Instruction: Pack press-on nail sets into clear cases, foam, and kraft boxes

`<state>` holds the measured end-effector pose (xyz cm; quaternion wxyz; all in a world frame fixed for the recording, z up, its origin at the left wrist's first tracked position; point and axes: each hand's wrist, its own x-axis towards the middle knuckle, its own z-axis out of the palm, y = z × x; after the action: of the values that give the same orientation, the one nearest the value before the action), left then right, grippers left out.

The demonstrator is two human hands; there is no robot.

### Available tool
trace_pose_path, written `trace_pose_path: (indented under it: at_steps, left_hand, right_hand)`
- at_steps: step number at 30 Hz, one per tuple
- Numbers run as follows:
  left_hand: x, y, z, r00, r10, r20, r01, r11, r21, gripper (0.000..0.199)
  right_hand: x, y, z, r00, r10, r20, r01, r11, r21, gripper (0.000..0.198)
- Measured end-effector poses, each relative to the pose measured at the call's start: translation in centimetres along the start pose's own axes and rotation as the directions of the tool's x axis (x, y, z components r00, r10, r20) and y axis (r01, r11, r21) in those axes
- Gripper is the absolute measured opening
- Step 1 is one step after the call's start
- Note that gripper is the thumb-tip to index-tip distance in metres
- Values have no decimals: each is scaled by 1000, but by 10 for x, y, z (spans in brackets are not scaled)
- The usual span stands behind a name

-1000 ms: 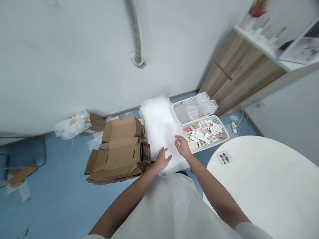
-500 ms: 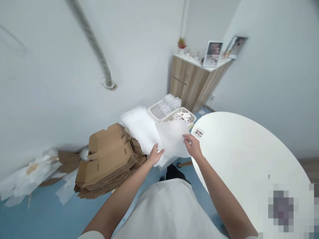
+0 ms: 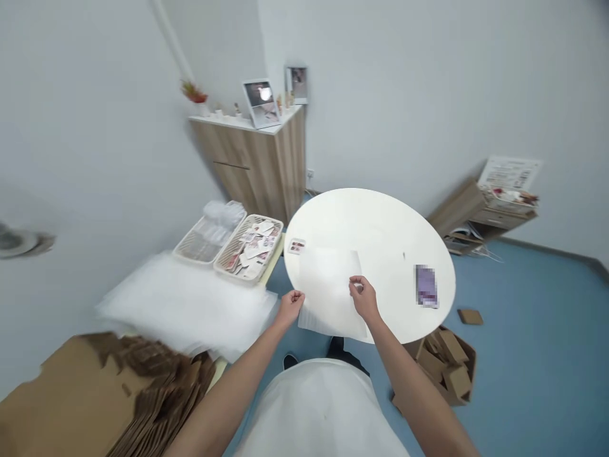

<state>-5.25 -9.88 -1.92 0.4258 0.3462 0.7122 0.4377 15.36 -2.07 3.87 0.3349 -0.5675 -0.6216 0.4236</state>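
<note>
Between my hands a thin white translucent foam sheet [image 3: 328, 292] hangs over the near left edge of the round white table [image 3: 380, 222]. My left hand [image 3: 290, 307] pinches the sheet's left edge. My right hand [image 3: 364, 298] is closed on its right side, thumb and fingertips together. Just beyond the sheet, on the table, lies a small clear case with dark and reddish pieces [image 3: 297, 246]. To my left rests a stack of similar white sheets [image 3: 185, 298].
Behind the stack stand a white basket of clear plastic packs [image 3: 195, 247] and a white basket of printed cards [image 3: 233, 260]. Flattened cardboard boxes [image 3: 80, 387] lie lower left. A carton of small brown boxes [image 3: 469, 374] sits on the floor, right. A pixelated purple item [image 3: 426, 285] is on the table.
My view has turned right. Both hands have carried the sheet from beside the stack to over the round table, and the left fingers have closed on its edge.
</note>
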Motion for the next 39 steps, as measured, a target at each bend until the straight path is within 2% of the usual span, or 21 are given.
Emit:
trace_pose_path:
  at_steps: [4, 8, 12, 16, 19, 27, 32, 35, 37, 39]
  left_hand:
    - [17, 11, 48, 997, 43, 58, -56, 965, 255, 16]
    - [30, 23, 83, 992, 18, 122, -62, 928, 366, 17]
    - [39, 28, 108, 996, -20, 87, -17, 915, 403, 16]
    - [41, 27, 126, 995, -71, 73, 30, 892, 451, 14]
    - [43, 25, 136, 992, -102, 77, 52, 875, 481, 14]
    - [51, 20, 145, 986, -154, 58, 98, 833, 545, 12]
    - [58, 19, 146, 986, -157, 50, 102, 821, 562, 10]
    - [60, 21, 147, 987, -155, 38, 106, 815, 569, 18]
    - [56, 22, 147, 996, -86, 21, 56, 792, 608, 30]
    - [48, 21, 148, 998, 51, 27, -56, 727, 685, 39]
  right_hand:
    - [8, 41, -42, 986, 136, -94, -136, 991, 8, 30]
    - [22, 78, -75, 974, 199, -113, -199, 980, 13, 36]
    - [35, 105, -93, 969, 233, -84, -233, 972, 5, 44]
    - [43, 123, -97, 972, 235, 17, -234, 971, -39, 54]
    - [47, 133, -94, 969, 230, 89, -223, 971, -80, 60]
    - [52, 147, -92, 961, 223, 161, -198, 968, -156, 62]
    - [57, 147, -92, 962, 190, 197, -145, 964, -221, 66]
    - [59, 142, -93, 958, 190, 213, -118, 944, -309, 76]
    - [57, 138, -95, 964, 186, 190, -101, 917, -386, 78]
    - [52, 135, -97, 973, 155, 173, -59, 887, -459, 77]
